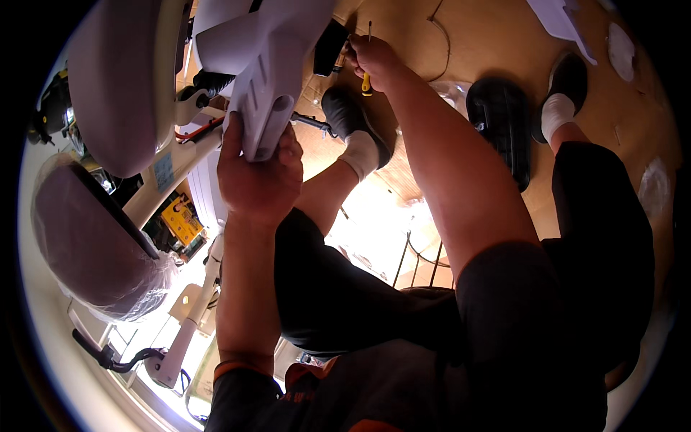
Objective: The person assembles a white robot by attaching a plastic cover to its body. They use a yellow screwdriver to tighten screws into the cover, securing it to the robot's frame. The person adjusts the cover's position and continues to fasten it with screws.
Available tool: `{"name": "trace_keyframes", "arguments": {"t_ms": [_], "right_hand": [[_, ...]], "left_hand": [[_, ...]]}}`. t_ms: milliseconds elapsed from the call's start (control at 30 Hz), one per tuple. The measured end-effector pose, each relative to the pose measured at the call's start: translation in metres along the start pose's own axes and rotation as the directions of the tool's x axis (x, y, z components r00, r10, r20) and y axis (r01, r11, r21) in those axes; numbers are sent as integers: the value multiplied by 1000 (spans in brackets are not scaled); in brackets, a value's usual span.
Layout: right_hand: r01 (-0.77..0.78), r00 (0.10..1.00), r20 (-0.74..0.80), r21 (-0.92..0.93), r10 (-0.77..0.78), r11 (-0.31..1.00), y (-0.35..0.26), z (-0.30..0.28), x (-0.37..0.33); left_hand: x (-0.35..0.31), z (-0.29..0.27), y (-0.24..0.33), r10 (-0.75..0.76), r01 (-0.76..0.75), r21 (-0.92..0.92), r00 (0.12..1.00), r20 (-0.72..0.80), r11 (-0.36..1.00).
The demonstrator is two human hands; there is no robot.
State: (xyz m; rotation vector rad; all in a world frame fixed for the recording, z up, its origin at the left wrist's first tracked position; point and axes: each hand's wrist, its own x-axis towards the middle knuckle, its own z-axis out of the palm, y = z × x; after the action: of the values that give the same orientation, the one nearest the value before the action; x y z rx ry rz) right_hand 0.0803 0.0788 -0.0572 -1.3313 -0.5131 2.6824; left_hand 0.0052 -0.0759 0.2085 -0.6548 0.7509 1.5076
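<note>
My left hand (pixel 260 176) grips the lower end of a pale grey moulded plastic cover (pixel 263 108), thumb on one side and curled fingers on the other. The cover has a long oval recess and extends up past the top of the view. Farther right, my right hand (pixel 376 59) is closed around a screwdriver (pixel 367 86) with a yellow handle. Its handle shows below the fist and its thin shaft sticks up above. Beside these fingers is a black flat-sided piece (pixel 331 47); whether they touch it, I cannot tell.
A large pale vehicle body (pixel 115 86) stands at the left, above a plastic-wrapped seat (pixel 101 245). A yellow box (pixel 181 219) lies beyond it. On the brown floor are a black padded piece (pixel 500 133), a pale panel (pixel 561 25) and a thin cable (pixel 445 36). My shoes (pixel 353 119) flank the work.
</note>
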Motion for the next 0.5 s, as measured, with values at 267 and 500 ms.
{"name": "trace_keyframes", "arguments": {"t_ms": [267,500], "right_hand": [[59,991,-117,0,-58,998,-4,9,-4],[42,997,-70,8,-41,999,1,2,0]], "left_hand": [[0,6,3,21,-20,20,999,-47,1000],[2,8,3,54,-52,30,996,-69,998]]}}
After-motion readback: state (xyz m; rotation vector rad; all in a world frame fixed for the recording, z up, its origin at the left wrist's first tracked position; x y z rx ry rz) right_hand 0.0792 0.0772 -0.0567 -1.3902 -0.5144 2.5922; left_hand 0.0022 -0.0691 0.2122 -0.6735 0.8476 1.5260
